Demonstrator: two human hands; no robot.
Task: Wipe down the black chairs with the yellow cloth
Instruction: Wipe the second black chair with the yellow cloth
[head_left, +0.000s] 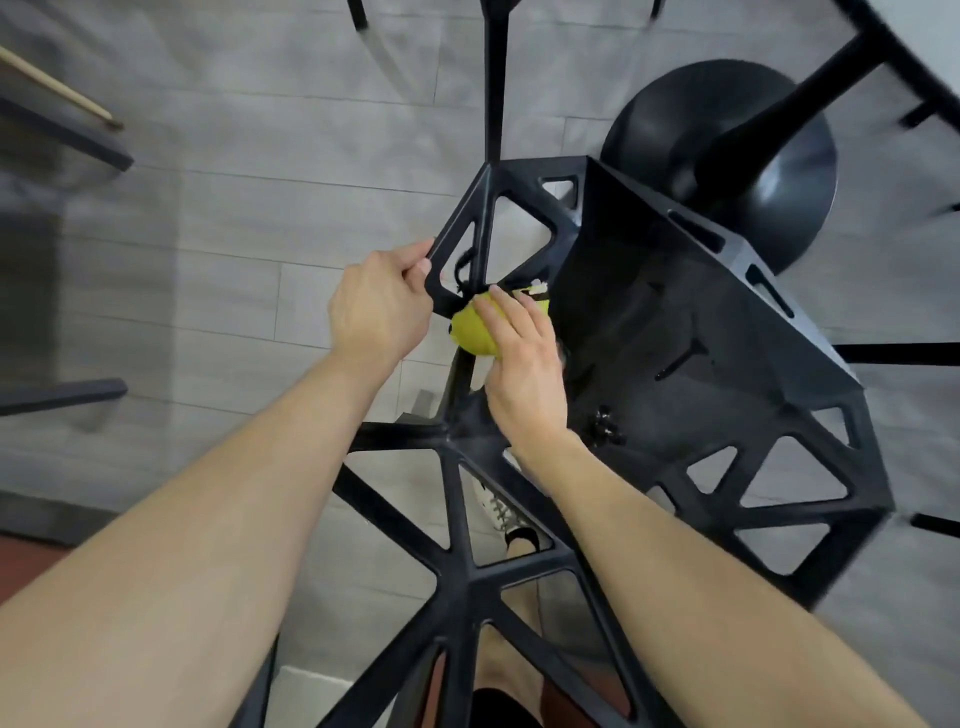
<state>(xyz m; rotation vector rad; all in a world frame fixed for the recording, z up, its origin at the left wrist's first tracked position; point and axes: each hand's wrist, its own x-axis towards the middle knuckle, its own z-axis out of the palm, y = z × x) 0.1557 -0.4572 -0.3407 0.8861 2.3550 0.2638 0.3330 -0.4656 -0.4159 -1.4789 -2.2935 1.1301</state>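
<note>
A black chair (675, 322) with a lattice of triangular openings stands right below me, its seat dark and glossy. My left hand (379, 306) grips the bar at the chair's left side, fingers curled round the edge of a triangular opening. My right hand (524, 364) holds the bunched yellow cloth (475, 332) and presses it against the frame where the side meets the seat. Part of the cloth is hidden under my fingers.
A round black table base (769, 171) and its pillar stand just behind the chair. Legs of other black chairs (493, 78) reach in at the top and right. A dark bench edge (62, 395) lies at the left. My foot in a white shoe (506, 512) shows through the chair back. Grey tile floor (234, 234) stretches left.
</note>
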